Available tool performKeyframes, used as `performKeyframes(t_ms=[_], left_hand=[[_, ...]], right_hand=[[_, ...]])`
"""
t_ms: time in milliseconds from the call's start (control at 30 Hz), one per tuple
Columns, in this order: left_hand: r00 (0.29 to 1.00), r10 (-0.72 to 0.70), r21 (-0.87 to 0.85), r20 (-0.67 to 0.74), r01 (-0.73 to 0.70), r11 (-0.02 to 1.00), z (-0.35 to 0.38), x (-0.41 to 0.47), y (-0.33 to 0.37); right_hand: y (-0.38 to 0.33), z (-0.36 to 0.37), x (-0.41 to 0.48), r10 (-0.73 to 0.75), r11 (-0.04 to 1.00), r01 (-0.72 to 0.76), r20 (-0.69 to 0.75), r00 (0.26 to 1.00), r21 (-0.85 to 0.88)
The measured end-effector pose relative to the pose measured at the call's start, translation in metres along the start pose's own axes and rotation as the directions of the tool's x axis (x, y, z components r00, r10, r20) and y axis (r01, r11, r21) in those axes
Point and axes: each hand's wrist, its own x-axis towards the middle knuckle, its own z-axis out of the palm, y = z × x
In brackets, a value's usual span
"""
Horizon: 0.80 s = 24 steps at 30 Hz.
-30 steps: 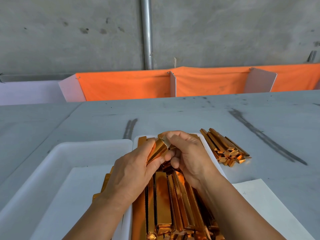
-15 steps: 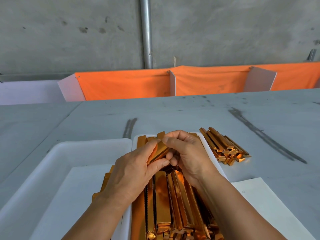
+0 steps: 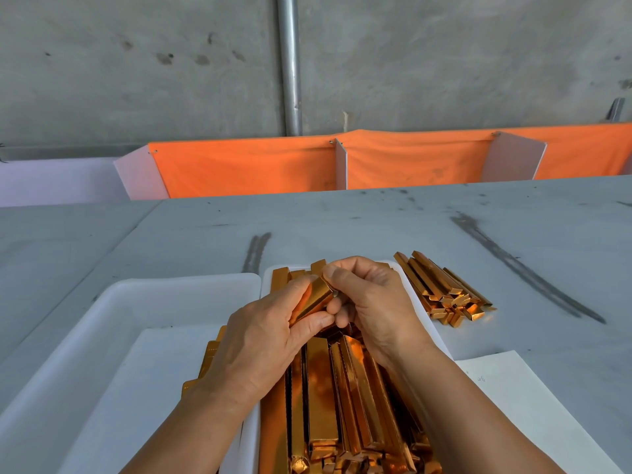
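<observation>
Both hands meet over a white tray (image 3: 412, 289) packed with several long shiny gold paper boxes (image 3: 321, 398). My left hand (image 3: 260, 343) grips one narrow gold box (image 3: 313, 299) along its length, thumb under it. My right hand (image 3: 369, 302) pinches the far end of the same box with thumb and forefinger, its other fingers curled beneath. The box's lower part is hidden behind my left hand.
A larger white tray (image 3: 102, 309) lined with a white sheet sits at the left, a few gold pieces at its right edge. A pile of gold boxes (image 3: 441, 289) lies on the grey table to the right. A white paper (image 3: 519, 398) is near right. Orange cloth dividers (image 3: 256, 169) stand behind.
The gold box has been drawn further into my hands and its end folded in by my right fingers; both hands stay in about the same place.
</observation>
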Motion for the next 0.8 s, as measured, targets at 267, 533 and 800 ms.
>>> performKeyframes(t_ms=[267, 533, 800], left_hand=[[1.0, 0.005, -0.006, 0.013, -0.005, 1.0, 0.0001, 0.0, 0.0004], [1.0, 0.011, -0.007, 0.011, -0.011, 1.0, 0.0005, -0.0007, 0.0002], [1.0, 0.009, -0.022, -0.016, -0.01, 1.0, 0.0022, -0.0005, -0.0028]], right_hand=[[-0.0021, 0.0012, -0.0015, 0.019, 1.0, -0.019, -0.016, 1.0, 0.009], [-0.0044, 0.0003, -0.0011, 0.04, 0.999, -0.04, -0.004, 0.999, 0.003], [-0.006, -0.0026, -0.0044, -0.012, 0.999, 0.013, 0.035, 0.999, -0.045]])
